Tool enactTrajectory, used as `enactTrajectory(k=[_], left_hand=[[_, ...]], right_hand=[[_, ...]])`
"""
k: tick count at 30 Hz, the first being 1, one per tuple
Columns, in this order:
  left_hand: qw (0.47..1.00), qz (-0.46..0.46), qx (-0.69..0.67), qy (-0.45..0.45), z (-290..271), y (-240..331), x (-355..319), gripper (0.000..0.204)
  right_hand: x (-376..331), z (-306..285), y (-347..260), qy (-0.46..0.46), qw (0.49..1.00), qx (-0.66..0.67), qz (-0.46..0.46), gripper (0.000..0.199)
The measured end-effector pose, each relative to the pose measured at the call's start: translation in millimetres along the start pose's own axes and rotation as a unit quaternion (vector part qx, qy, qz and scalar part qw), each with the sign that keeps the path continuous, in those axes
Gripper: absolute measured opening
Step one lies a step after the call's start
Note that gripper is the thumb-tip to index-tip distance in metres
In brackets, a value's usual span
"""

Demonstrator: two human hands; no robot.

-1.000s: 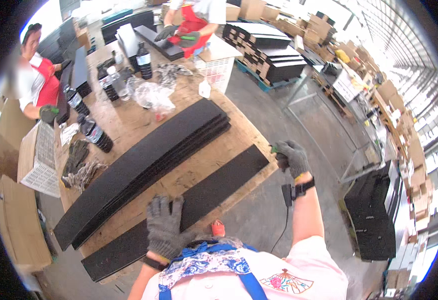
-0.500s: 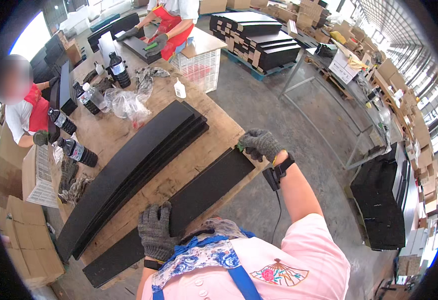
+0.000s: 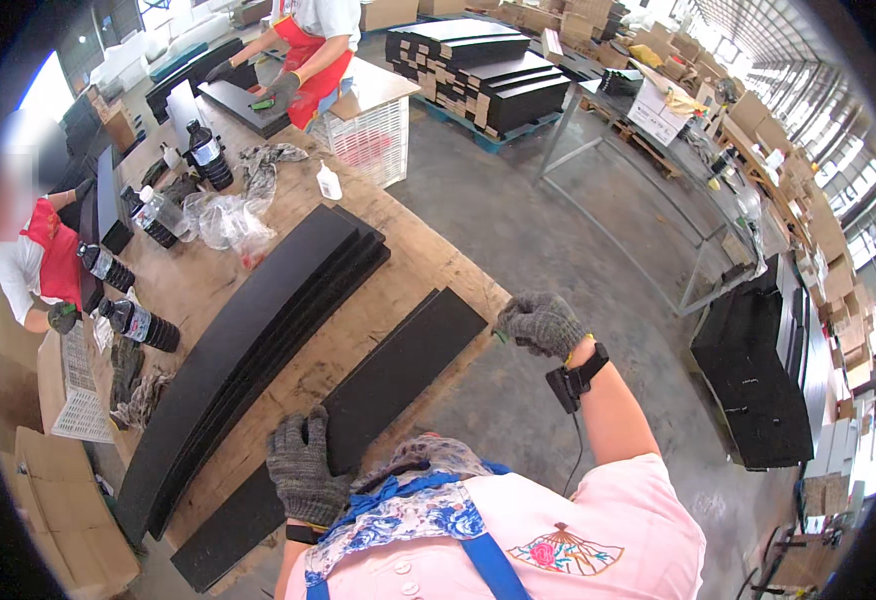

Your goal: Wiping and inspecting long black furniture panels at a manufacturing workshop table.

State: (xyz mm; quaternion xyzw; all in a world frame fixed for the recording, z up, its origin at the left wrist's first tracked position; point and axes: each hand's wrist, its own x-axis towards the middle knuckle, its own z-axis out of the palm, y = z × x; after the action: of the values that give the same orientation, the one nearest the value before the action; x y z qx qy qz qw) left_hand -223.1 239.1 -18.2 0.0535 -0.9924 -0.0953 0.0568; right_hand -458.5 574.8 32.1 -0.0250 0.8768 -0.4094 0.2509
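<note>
A long flat black board [image 3: 408, 358] lies along the near edge of the wooden table [image 3: 428, 262]. My left hand [image 3: 306, 472], in a grey knit glove, rests flat on this board with its fingers stretched out. Off the board's far right end, my gloved right hand [image 3: 543, 326] is closed, just past the table edge. A small green tip [image 3: 501, 337] pokes out of its fingers; most of that item is hidden. Beyond the board sits a stack of curved black panels [image 3: 268, 320], with a strip of bare wood between them.
Dark bottles [image 3: 143, 326], crumpled clear plastic [image 3: 226, 222] and a small white bottle [image 3: 329, 182] stand across the table. Two people in red aprons [image 3: 315, 75] work at its far and left sides. A metal frame table [image 3: 608, 215] and stacked black panels [image 3: 758, 370] are to the right.
My right hand has moved right, off the board's end corner, with the green item still in it. My left hand stays on the board. The whole view has shifted slightly.
</note>
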Motion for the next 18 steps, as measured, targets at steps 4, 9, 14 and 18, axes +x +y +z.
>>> enactTrajectory(k=[4,9,14,18], left_hand=[[0.999,0.002,0.021,-0.028,0,-1,-2,0.097],[0.999,0.003,0.037,-0.015,1,0,-5,0.098],[0.999,0.002,0.031,-0.031,7,-1,-4,0.105],[1.0,0.002,0.025,-0.016,7,-8,-10,0.102]], right_hand=[[-2,21,9,0.093,0.985,0.142,-0.006,0.021],[-2,47,7,0.138,0.987,0.085,-0.017,0.019],[-5,141,56,0.105,0.894,0.315,-0.3,0.022],[-58,189,11,0.163,0.917,0.003,-0.363,0.027]])
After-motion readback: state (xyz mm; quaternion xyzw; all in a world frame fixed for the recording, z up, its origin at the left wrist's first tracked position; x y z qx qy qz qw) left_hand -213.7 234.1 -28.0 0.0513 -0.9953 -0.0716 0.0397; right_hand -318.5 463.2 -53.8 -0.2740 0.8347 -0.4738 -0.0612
